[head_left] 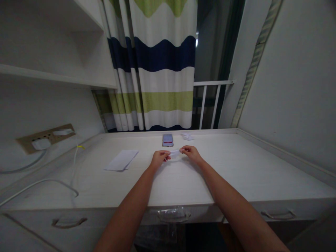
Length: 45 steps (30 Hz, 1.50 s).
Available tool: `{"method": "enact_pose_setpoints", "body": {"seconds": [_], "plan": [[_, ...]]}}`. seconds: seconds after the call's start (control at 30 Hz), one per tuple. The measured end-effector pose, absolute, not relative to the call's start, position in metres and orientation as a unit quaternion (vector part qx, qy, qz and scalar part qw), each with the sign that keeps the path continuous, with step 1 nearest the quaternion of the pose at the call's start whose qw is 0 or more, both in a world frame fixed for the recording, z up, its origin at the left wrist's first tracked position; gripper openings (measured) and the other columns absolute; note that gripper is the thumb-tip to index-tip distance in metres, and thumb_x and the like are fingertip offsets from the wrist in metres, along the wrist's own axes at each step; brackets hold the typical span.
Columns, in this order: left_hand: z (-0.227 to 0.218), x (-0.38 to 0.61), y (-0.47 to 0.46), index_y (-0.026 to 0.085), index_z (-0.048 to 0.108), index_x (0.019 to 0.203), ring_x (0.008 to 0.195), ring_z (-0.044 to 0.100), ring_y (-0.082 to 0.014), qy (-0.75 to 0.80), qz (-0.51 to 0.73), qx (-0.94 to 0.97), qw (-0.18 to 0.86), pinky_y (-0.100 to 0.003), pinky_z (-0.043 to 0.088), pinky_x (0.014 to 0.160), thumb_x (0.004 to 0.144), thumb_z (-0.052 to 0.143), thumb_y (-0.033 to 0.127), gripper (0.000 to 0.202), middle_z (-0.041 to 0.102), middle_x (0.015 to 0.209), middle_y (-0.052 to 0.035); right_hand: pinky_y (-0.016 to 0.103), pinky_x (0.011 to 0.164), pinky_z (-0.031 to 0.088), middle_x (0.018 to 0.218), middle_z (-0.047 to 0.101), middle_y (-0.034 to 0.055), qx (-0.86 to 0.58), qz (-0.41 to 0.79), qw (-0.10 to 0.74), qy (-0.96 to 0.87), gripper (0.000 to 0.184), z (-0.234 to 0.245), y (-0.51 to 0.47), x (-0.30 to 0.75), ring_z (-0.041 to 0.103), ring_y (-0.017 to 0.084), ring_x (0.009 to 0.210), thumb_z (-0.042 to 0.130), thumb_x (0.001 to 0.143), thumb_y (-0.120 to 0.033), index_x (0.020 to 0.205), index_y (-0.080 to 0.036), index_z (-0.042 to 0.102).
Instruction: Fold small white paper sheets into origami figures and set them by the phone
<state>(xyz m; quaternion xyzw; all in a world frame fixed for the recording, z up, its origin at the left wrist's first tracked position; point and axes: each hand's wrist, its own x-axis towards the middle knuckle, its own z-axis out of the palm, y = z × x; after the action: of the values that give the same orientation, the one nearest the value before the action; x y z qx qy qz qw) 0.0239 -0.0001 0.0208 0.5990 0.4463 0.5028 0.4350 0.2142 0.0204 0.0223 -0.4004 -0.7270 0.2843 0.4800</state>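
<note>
1. A small piece of thin white paper (175, 153) is stretched between the two hands over the middle of the desk (181, 189); whether its lower edge is touched by the desktop cannot be told.
2. Its left end is pinched by the left hand (160, 158), the thumb and fingers closed on it and the other fingers curled below.
3. Its right end is gripped between the fingertips of the right hand (190, 153), also closed.
4. Beyond the hands, a flat, rounded-cornered phone (168, 140) is laid with its screen lit (the text is too small to be read).
5. Beside it, creased white paper pieces (187, 137) are seen in a loose cluster.
6. To the left, smooth white sheets (121, 160) are stacked slightly askew.
7. The desk is finished in pale, faintly grained white; behind it, a softly pleated fabric curtain (168, 54) is banded in wavy navy, green and white.
</note>
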Motion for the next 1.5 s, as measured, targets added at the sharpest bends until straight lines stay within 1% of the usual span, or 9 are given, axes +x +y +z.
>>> {"method": "enact_pose_setpoints", "body": {"seconds": [0.17, 0.37, 0.6, 0.73, 0.9, 1.07, 1.2, 1.33, 1.5], "plan": [[0.02, 0.024, 0.001, 0.01, 0.065, 0.069, 0.041, 0.045, -0.0071, 0.442, 0.497, 0.6, 0.443, -0.021, 0.036, 0.046, 0.057, 0.063, 0.038, 0.031, 0.058, 0.048, -0.0012, 0.023, 0.052, 0.032, 0.054, 0.049, -0.0019, -0.379, 0.318, 0.475, -0.728, 0.023, 0.019, 0.022, 0.214, 0.042, 0.01, 0.052, 0.054, 0.065, -0.036, 0.063, -0.014, 0.058], [0.02, 0.025, 0.0, 0.009, 0.064, 0.07, 0.04, 0.044, -0.0071, 0.437, 0.495, 0.6, 0.451, -0.022, 0.035, 0.045, 0.056, 0.062, 0.038, 0.032, 0.055, 0.045, 0.0001, 0.023, 0.051, 0.032, 0.053, 0.046, -0.0026, -0.368, 0.337, 0.479, -0.722, 0.021, 0.015, 0.026, 0.214, 0.041, 0.009, 0.051, 0.053, 0.065, -0.035, 0.062, -0.014, 0.055], [0.018, 0.022, 0.002, 0.01, 0.064, 0.068, 0.036, 0.034, -0.0047, 0.453, 0.52, 0.621, 0.373, -0.02, 0.026, 0.041, 0.058, 0.061, 0.035, 0.027, 0.041, 0.036, 0.0065, 0.022, 0.051, 0.032, 0.055, 0.046, -0.003, -0.35, 0.355, 0.485, -0.719, 0.016, 0.014, 0.023, 0.207, 0.04, 0.009, 0.052, 0.053, 0.064, -0.032, 0.063, -0.015, 0.053], [0.019, 0.023, 0.001, 0.01, 0.065, 0.068, 0.036, 0.033, -0.0051, 0.469, 0.516, 0.624, 0.353, -0.02, 0.025, 0.04, 0.059, 0.061, 0.034, 0.026, 0.039, 0.036, 0.0069, 0.021, 0.05, 0.031, 0.054, 0.044, -0.0036, -0.349, 0.358, 0.497, -0.709, 0.015, 0.015, 0.02, 0.204, 0.038, 0.009, 0.051, 0.052, 0.064, -0.031, 0.063, -0.016, 0.052], [0.017, 0.023, 0.002, 0.011, 0.065, 0.067, 0.039, 0.035, -0.0066, 0.483, 0.513, 0.623, 0.338, -0.021, 0.026, 0.041, 0.059, 0.061, 0.036, 0.028, 0.045, 0.041, 0.0047, 0.021, 0.049, 0.03, 0.054, 0.043, -0.0037, -0.354, 0.348, 0.503, -0.708, 0.015, 0.016, 0.021, 0.204, 0.037, 0.009, 0.05, 0.051, 0.064, -0.031, 0.064, -0.016, 0.052], [0.016, 0.021, 0.005, 0.013, 0.064, 0.058, 0.052, 0.046, -0.0101, 0.465, 0.528, 0.653, 0.281, -0.022, 0.034, 0.052, 0.061, 0.061, 0.034, 0.022, 0.053, 0.051, 0.0009, 0.022, 0.051, 0.031, 0.055, 0.044, -0.003, -0.358, 0.329, 0.506, -0.712, 0.016, 0.014, 0.023, 0.205, 0.038, 0.009, 0.051, 0.051, 0.065, -0.031, 0.064, -0.016, 0.053], [0.017, 0.021, 0.004, 0.014, 0.064, 0.056, 0.059, 0.047, -0.0104, 0.441, 0.541, 0.676, 0.238, -0.023, 0.036, 0.057, 0.062, 0.06, 0.029, 0.016, 0.05, 0.058, 0.0004, 0.022, 0.051, 0.033, 0.056, 0.047, -0.0019, -0.37, 0.322, 0.501, -0.713, 0.016, 0.013, 0.026, 0.205, 0.041, 0.009, 0.052, 0.052, 0.064, -0.031, 0.062, -0.016, 0.054], [0.016, 0.021, 0.003, 0.015, 0.063, 0.058, 0.061, 0.047, -0.0103, 0.43, 0.543, 0.683, 0.232, -0.023, 0.038, 0.06, 0.063, 0.059, 0.029, 0.015, 0.05, 0.063, 0.0002, 0.022, 0.051, 0.034, 0.058, 0.054, 0.0, -0.399, 0.309, 0.483, -0.716, 0.018, 0.016, 0.023, 0.204, 0.043, 0.01, 0.052, 0.055, 0.061, -0.032, 0.064, -0.014, 0.06], [0.013, 0.021, 0.003, 0.016, 0.062, 0.061, 0.063, 0.046, -0.0108, 0.427, 0.532, 0.696, 0.227, -0.021, 0.037, 0.054, 0.064, 0.059, 0.029, 0.014, 0.049, 0.066, -0.0003, 0.023, 0.052, 0.036, 0.063, 0.061, 0.0025, -0.403, 0.301, 0.455, -0.735, 0.022, 0.022, 0.014, 0.202, 0.048, 0.012, 0.055, 0.057, 0.062, -0.033, 0.069, -0.013, 0.065]]}}
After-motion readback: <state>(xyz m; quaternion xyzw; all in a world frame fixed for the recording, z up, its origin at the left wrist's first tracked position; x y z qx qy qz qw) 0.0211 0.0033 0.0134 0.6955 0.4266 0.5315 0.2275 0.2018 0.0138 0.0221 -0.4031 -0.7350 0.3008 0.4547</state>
